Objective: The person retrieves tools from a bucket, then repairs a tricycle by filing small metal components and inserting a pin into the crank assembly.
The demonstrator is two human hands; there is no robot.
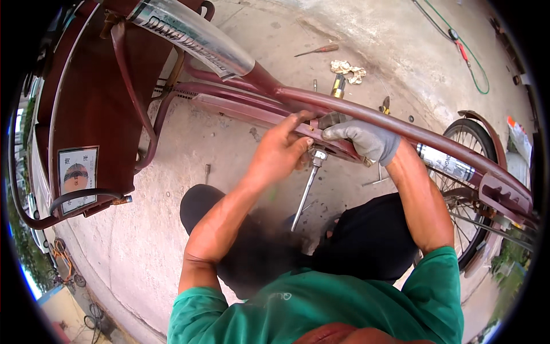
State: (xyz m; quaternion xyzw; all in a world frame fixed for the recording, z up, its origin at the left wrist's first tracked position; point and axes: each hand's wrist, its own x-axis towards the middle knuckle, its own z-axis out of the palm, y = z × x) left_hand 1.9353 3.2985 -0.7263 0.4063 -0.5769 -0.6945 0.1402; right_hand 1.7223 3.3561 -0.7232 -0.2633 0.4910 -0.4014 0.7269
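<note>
A maroon tricycle frame point(332, 104) slants across the view in front of me. Below its main tube runs a long maroon chain guard point(240, 110). My left hand point(282, 146), bare, has its thumb and fingers closed over the guard's edge; the fingertips are partly hidden. To its right, my right hand point(366, 139) wears a grey glove and curls around the same guard, just below the tube. Between my hands a silver metal bar point(306, 186) with a wider head hangs down from beneath the guard. Whether either hand touches it, I cannot tell.
On the concrete floor beyond lie a screwdriver point(318, 50), crumpled gloves point(348, 71) and a yellow-and-black can point(338, 86). A spoked wheel point(465, 143) stands at right, a maroon cargo box point(94, 109) at left. A T-shaped tool point(376, 182) lies near my knee.
</note>
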